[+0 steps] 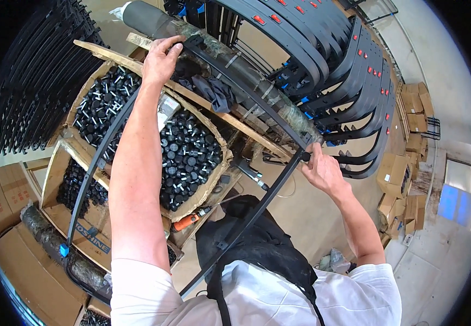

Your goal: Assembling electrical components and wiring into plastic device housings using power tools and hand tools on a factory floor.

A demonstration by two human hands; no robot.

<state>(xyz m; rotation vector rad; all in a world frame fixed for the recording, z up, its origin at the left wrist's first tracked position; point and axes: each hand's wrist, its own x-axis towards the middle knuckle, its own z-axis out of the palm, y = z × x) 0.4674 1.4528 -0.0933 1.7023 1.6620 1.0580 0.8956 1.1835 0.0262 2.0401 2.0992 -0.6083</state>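
Seen from above, 2 bare hands hold a curved black metal frame (257, 103) arching across the frame's centre. The left hand (160, 58), upper left, curls its fingers over the top bend. The right hand (322, 171), right of centre, pinches a corner joint. Below left, cardboard boxes (67, 146) hold black-capped bolts (189, 157).

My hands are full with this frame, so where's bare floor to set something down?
Bare tan floor lies between the bolt box and the right hand, and pale floor right of the stacked cartons. Crowded: the bench under the left hand and the racks.
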